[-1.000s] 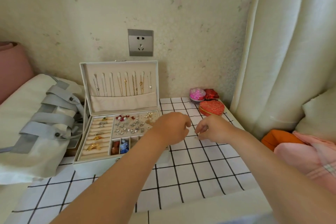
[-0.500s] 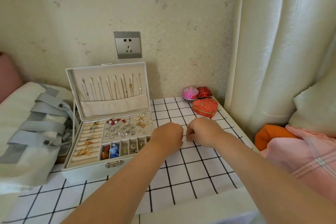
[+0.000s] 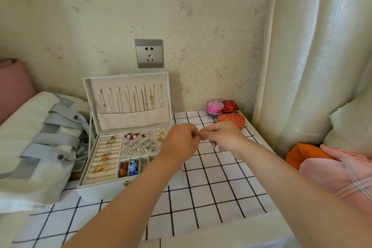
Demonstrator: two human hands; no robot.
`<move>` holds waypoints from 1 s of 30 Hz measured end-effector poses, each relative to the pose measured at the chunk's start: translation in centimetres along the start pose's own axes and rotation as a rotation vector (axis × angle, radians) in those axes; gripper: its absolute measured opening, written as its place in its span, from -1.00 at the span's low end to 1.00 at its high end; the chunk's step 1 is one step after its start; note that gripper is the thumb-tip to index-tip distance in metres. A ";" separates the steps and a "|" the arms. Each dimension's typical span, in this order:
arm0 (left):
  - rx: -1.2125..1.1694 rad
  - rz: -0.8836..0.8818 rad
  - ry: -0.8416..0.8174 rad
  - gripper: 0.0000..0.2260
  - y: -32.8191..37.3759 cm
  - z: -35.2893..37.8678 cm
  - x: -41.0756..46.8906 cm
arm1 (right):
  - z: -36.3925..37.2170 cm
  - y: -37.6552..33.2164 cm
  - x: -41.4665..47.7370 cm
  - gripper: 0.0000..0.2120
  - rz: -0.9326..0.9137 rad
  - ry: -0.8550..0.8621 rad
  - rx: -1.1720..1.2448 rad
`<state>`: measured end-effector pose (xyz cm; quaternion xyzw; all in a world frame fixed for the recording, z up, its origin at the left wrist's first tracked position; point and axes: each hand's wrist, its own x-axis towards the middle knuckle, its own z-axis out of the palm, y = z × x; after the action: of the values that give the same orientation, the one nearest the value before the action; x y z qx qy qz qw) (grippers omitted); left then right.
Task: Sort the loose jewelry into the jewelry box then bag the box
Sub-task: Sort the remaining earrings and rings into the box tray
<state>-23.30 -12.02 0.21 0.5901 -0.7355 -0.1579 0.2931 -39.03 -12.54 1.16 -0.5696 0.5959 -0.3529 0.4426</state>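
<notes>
The white jewelry box point(image 3: 100, 186) stands open on the checked tablecloth point(image 3: 211, 189). Necklaces hang in its raised lid point(image 3: 128, 119), and rings, earrings and small charms fill its tray. My left hand point(image 3: 181, 141) hovers over the box's right edge. My right hand point(image 3: 225, 137) is just right of it, above the cloth. Their fingertips meet and pinch a tiny jewelry piece, too small to make out. A white bag with grey straps point(image 3: 40, 147) lies left of the box.
A red heart-shaped box point(image 3: 231, 120), a pink round box point(image 3: 215, 105) and a small red box point(image 3: 231, 106) sit at the table's back right. A padded headboard point(image 3: 312, 66), pink cloth point(image 3: 342, 175) and an orange item point(image 3: 302, 153) lie to the right. A wall socket point(image 3: 149, 53) is above the box.
Both hands stayed close together and rose slightly off the cloth; their fingertips now touch. The camera view shifted a little.
</notes>
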 end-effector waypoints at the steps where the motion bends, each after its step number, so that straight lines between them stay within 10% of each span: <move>1: -0.050 -0.014 0.023 -0.90 -0.1 -0.5 0.1 | 0.2 -0.4 0.1 -0.88 0.003 0.007 0.037; 9: -0.113 -0.042 0.121 -0.91 -2.5 -4.1 0.2 | 3.6 -3.2 1.2 -0.92 -0.136 0.023 0.018; 14: 0.251 0.005 0.164 -0.84 -5.7 -6.5 0.1 | 6.4 -3.0 3.1 -0.81 -0.332 0.165 -0.323; 30: 0.277 0.194 -0.161 -0.69 -9.6 -7.1 -1.1 | 8.8 -2.1 5.0 -0.94 -0.543 0.172 -0.783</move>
<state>-11.37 -12.63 -0.04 0.5367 -0.8247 -0.0728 0.1629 -29.93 -17.01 -0.72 -0.7971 0.5482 -0.2505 0.0360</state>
